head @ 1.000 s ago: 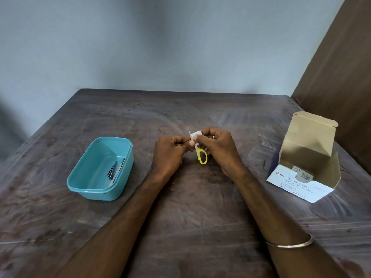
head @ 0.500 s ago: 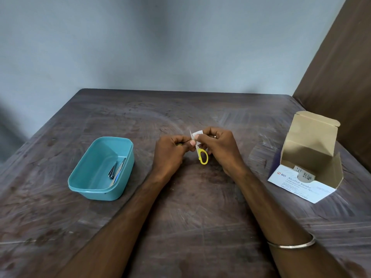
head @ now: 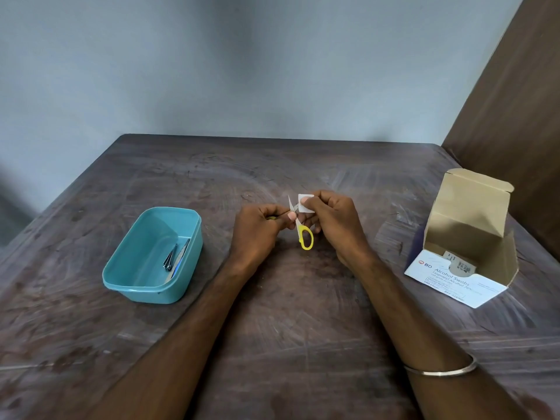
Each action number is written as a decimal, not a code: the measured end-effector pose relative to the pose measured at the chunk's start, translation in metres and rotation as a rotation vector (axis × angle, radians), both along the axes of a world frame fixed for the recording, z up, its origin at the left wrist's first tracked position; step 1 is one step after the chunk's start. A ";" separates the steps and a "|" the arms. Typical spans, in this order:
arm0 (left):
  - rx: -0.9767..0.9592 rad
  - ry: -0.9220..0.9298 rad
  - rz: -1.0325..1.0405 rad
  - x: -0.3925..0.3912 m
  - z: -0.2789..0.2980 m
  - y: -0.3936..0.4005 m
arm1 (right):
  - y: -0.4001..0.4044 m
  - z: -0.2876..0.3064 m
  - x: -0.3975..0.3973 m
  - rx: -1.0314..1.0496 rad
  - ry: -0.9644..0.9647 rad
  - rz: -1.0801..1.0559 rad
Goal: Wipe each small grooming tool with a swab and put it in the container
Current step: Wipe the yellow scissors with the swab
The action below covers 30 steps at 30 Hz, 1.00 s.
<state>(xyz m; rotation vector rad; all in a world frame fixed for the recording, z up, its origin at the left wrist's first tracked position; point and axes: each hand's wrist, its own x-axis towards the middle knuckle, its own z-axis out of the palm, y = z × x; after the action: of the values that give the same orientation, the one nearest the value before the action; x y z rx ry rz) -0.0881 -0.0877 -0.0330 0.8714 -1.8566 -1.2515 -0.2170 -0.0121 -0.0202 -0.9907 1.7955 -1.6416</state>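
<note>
Small scissors with yellow handles are held over the middle of the table, blades open and pointing up. My left hand grips one handle, which its fingers mostly hide. My right hand pinches a white swab against one blade. A teal container sits to the left with two metal grooming tools lying inside.
An open cardboard box of alcohol swabs stands at the right, flap up. A brown wooden panel rises behind it. The dark wooden table ends at a pale wall at the back.
The swab in my right hand has slid slightly up along the blade; the scissors and both hands stay at the same spot.
</note>
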 end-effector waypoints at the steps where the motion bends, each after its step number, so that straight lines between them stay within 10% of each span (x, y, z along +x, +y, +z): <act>1: 0.018 0.008 -0.004 0.000 0.000 0.000 | 0.000 0.000 0.000 -0.007 -0.004 0.000; 8: 0.326 0.206 0.001 0.002 0.005 -0.002 | -0.003 -0.002 -0.002 -0.006 -0.077 -0.001; 30: 0.406 0.135 -0.111 0.007 0.008 0.000 | -0.001 -0.006 -0.016 -0.053 0.022 0.117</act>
<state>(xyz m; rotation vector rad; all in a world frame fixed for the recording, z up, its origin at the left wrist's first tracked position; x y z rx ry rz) -0.0813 -0.0874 -0.0250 0.8749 -1.5868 -1.7510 -0.2328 -0.0135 -0.0259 -1.1190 1.6828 -1.6193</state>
